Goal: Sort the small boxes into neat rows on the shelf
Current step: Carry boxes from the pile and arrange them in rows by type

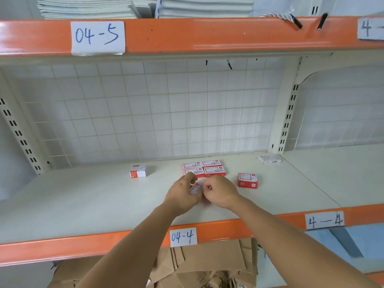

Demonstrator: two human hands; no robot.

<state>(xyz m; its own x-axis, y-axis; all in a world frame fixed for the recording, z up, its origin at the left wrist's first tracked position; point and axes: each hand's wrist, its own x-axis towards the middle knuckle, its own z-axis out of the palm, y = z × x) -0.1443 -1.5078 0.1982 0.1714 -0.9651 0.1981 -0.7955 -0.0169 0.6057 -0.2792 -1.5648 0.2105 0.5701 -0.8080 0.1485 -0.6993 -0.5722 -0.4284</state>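
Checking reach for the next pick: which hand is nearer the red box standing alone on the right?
Right. The right hand sits just left of the lone red box; the left hand lies farther left, beyond the right one.

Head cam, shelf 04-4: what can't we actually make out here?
- Box between the hands: mostly covered by the left hand and right hand; whether the right grips it is unclear.
- Print on the four grouped boxes: too small and blurred.
- Pale box at the back right: label unreadable.
- Label at the top right: cut off by the frame edge.
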